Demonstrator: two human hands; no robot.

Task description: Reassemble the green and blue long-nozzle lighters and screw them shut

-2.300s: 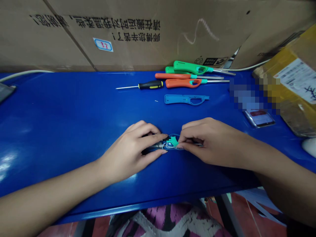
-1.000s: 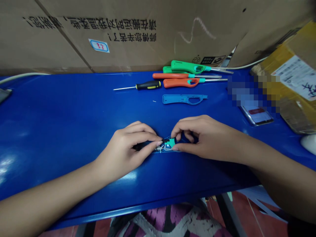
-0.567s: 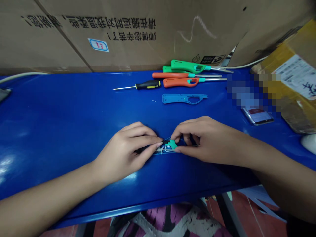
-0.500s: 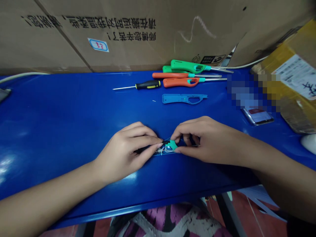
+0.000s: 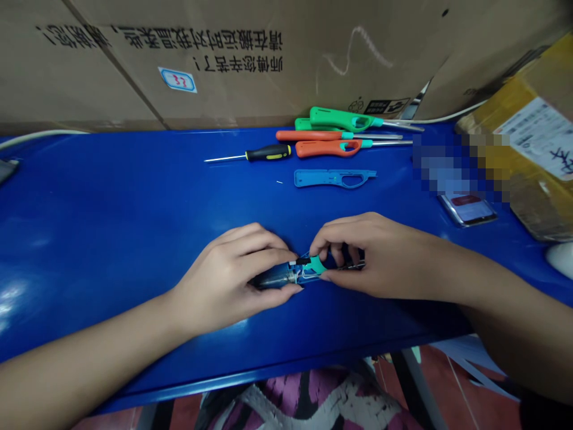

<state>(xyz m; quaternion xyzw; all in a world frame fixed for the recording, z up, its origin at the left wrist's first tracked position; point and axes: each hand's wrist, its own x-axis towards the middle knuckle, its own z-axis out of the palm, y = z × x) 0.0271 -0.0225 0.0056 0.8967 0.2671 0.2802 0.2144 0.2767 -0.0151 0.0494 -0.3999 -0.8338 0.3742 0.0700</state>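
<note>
An opened blue gas lighter (image 5: 274, 279) lies on the table with its inner parts exposed: a clear fuel tank, thin white wires, a black piece and a green trigger (image 5: 317, 264). My left hand (image 5: 228, 272) grips the tank end, thumb along the near side and fingers on the far side. With thumb and index finger, my right hand (image 5: 362, 251) pinches the lighter around the trigger. Its other fingers curl over the metal rod end and partly hide it. Beyond my hands lies a separate blue shell half (image 5: 320, 178).
Several green and orange lighters (image 5: 329, 148) lie near the cardboard wall (image 5: 250, 89). A black-yellow screwdriver (image 5: 268, 153) and a tiny silvery pin (image 5: 279, 182) lie left of the shell half. At right are a phone (image 5: 470, 210) and a taped box (image 5: 528, 137).
My left thumb has moved from the black piece to the near edge of the lighter, uncovering the fuel tank. The right hand keeps its pinch at the trigger, nearly in place.
</note>
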